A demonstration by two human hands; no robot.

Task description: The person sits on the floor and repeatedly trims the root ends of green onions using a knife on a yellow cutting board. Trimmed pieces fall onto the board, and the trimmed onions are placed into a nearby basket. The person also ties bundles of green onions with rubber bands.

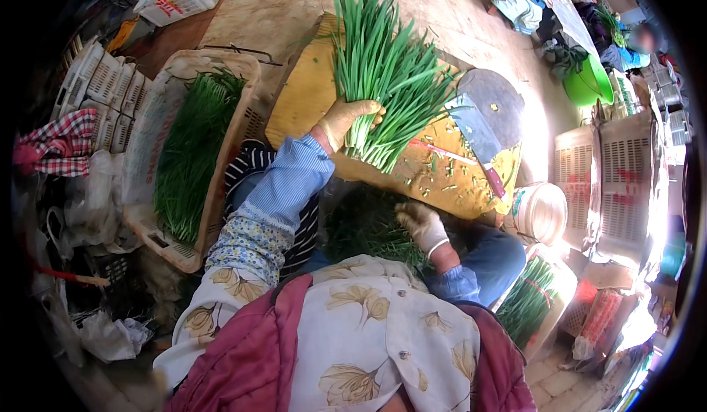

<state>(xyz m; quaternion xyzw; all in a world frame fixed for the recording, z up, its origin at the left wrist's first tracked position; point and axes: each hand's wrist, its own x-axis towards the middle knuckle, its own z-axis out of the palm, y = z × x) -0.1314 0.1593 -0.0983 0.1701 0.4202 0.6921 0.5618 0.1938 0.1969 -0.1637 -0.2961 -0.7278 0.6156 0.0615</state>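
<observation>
My gloved left hand (pixel 352 120) grips some of the pale stems of a sheaf of green garlic chives (pixel 381 69). More chives fan out to the right of that hand, all resting on a yellow board (pixel 304 91). My right hand (pixel 421 224), gloved too, hangs below the board's near edge, over a dark heap of loose greens (pixel 359 218) in my lap; its fingers are curled and blurred, and whether they hold anything is unclear. A cleaver (pixel 474 127) with a red handle lies on the board's right side, partly over a grey round disc (pixel 497 97). Cut stem bits lie around it.
On my left stands a plastic crate (pixel 251 75) with chives (pixel 193 152) inside. A white bucket (pixel 538 210) stands by the board's right corner, and bundled chives (pixel 527 301) lie below it. A green bucket (pixel 588 83) and upright crates (pixel 624 174) are farther right. A red stick (pixel 442 151) lies on the board.
</observation>
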